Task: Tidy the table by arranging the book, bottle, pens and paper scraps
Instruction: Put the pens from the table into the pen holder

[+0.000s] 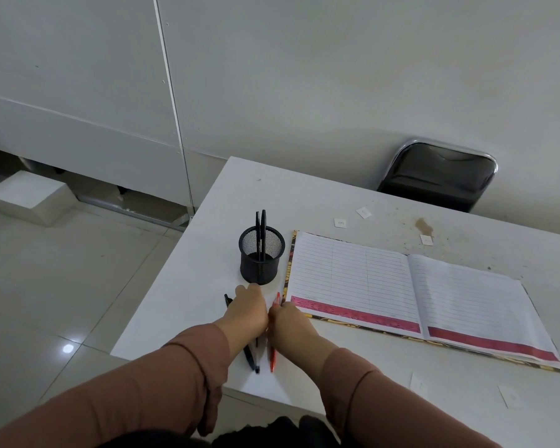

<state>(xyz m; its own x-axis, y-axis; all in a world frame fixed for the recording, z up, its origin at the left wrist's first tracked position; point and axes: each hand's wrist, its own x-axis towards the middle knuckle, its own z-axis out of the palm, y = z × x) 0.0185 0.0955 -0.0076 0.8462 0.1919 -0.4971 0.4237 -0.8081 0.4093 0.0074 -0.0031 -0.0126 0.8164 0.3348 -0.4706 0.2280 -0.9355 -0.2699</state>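
Observation:
My left hand (247,313) lies flat over two black pens (251,358) near the table's left front corner, fingertips just short of the black mesh pen holder (262,257). The holder stands upright with two black pens in it. My right hand (291,324) is right beside the left one, fingers curled onto a red pen (272,360) that lies on the table. An open lined book (401,292) lies to the right, touching my right hand's fingers. White paper scraps (340,222) lie beyond the book, and others (511,397) near the front edge. No bottle is in view.
The white table (207,253) has its left edge and front corner close to my hands, with tiled floor below. A black folding chair (440,176) stands behind the table against the wall. A brown stain (423,225) marks the far tabletop.

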